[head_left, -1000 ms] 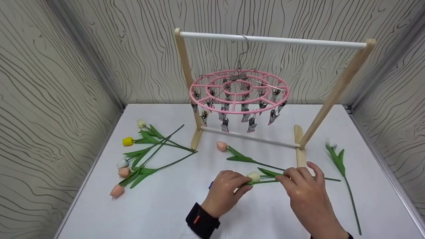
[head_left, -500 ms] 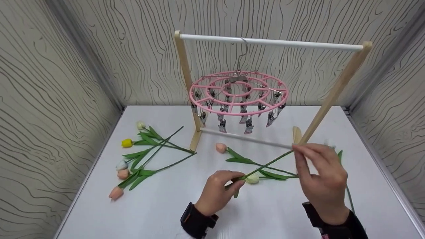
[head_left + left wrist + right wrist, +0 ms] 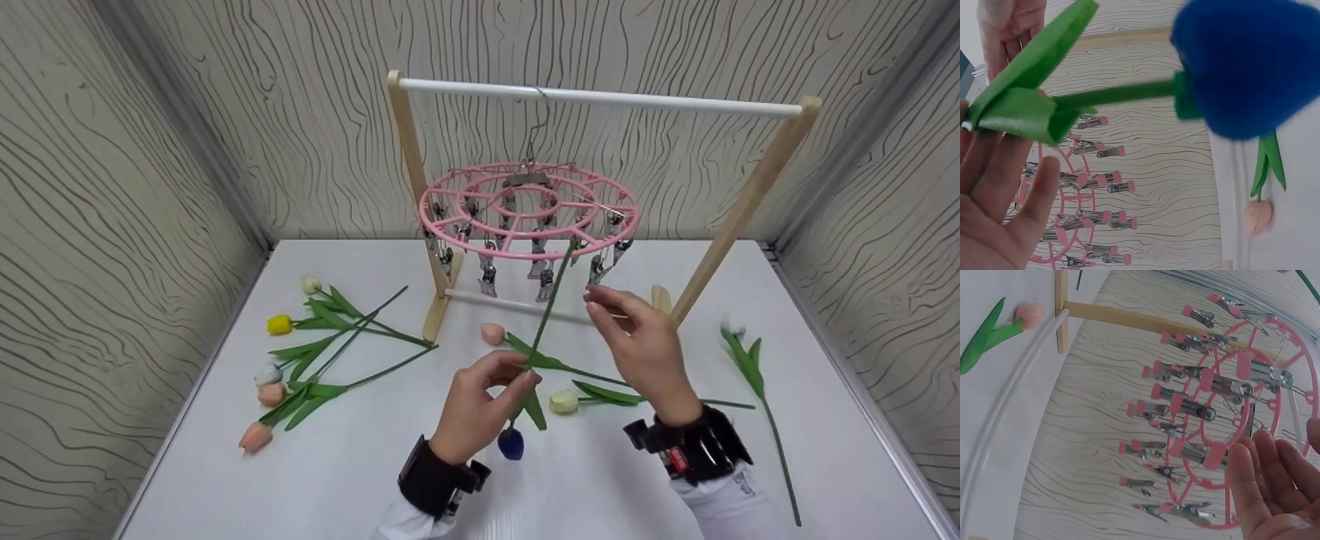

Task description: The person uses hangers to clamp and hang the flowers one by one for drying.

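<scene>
My left hand (image 3: 480, 405) pinches the stem of a blue tulip (image 3: 511, 444) near its leaves. The bloom hangs down, and the stem slants up to overlap the front of a pink round clip hanger (image 3: 517, 256). In the left wrist view, the blue bloom (image 3: 1247, 62) and green leaves are close to the camera. My right hand (image 3: 641, 341) is raised with fingers loosely bent and nothing held, its fingertips just below a metal clip (image 3: 598, 268) at the hanger's front right. In the right wrist view, its fingers (image 3: 1247, 478) are beside the pink-tipped clips (image 3: 1190, 406).
The hanger hooks over the white bar (image 3: 622, 98) of a wooden stand (image 3: 742, 206). Several tulips lie at left, including a yellow one (image 3: 280, 325). A peach tulip (image 3: 493, 334) and a cream tulip (image 3: 563, 402) lie in the middle, a white one (image 3: 742, 360) at right.
The blue tulip has been lifted off the table and turned so its stem points up toward the hanger. My right hand has let go of the stem and moved left toward the clips.
</scene>
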